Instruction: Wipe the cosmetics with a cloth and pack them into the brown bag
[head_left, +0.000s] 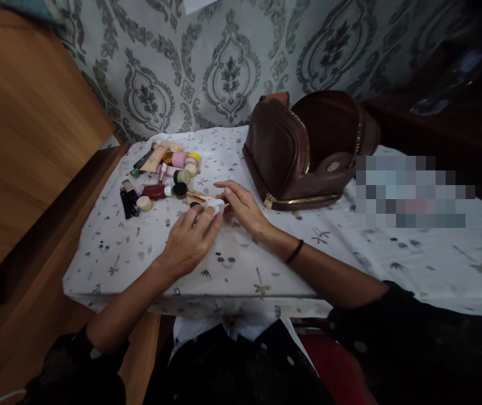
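Note:
My left hand (193, 236) is closed on a small white item (214, 206), perhaps a tissue or cloth, over the printed white tablecloth. Close on its right, my right hand (244, 209) has its fingers stretched out, the fingertips near the white item. Just beyond both hands lie gold-coloured slim items (198, 196) beside a round black cap (179, 189). A dark red bottle (153, 192) with a white cap lies left of these, near a cream round jar (144, 203) and black tubes (128, 203).
An open brown leather bag (283, 152) stands at the back right. Tubes and small jars, including a pink one (179, 159) and a green one (181, 176), cluster at the back left. A wooden cabinet (34, 124) borders the left side. A blurred-out patch covers part of the right.

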A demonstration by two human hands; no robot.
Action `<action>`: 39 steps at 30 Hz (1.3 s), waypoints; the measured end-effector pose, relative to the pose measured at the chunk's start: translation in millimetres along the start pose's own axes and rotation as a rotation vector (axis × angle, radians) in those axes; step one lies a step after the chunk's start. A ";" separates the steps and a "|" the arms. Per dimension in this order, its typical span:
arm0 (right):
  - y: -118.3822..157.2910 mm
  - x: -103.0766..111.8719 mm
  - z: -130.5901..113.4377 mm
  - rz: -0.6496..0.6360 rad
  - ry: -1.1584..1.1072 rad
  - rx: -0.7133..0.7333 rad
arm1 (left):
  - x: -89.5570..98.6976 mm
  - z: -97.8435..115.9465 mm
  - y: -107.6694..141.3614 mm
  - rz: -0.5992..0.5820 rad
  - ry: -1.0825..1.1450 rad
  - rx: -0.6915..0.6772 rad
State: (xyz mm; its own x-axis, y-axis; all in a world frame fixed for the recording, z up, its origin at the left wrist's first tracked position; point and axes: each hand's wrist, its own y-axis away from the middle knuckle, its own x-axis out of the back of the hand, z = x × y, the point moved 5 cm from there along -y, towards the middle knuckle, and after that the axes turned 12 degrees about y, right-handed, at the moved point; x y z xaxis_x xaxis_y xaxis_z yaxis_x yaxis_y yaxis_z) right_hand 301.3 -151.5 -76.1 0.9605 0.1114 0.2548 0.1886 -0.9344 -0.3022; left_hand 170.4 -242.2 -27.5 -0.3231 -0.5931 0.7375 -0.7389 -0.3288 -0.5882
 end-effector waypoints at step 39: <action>-9.8 -5.5 28.5 0.049 -0.459 -0.262 | -27.8 -76.2 32.7 0.053 0.631 0.635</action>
State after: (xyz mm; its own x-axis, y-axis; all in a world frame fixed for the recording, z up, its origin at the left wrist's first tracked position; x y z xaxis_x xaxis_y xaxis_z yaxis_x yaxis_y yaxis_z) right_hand 300.0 -133.3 -100.7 0.9688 0.1470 -0.1997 0.1399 -0.9889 -0.0491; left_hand 110.2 -180.4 -42.0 -0.7510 -0.1661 0.6390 -0.3079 -0.7680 -0.5616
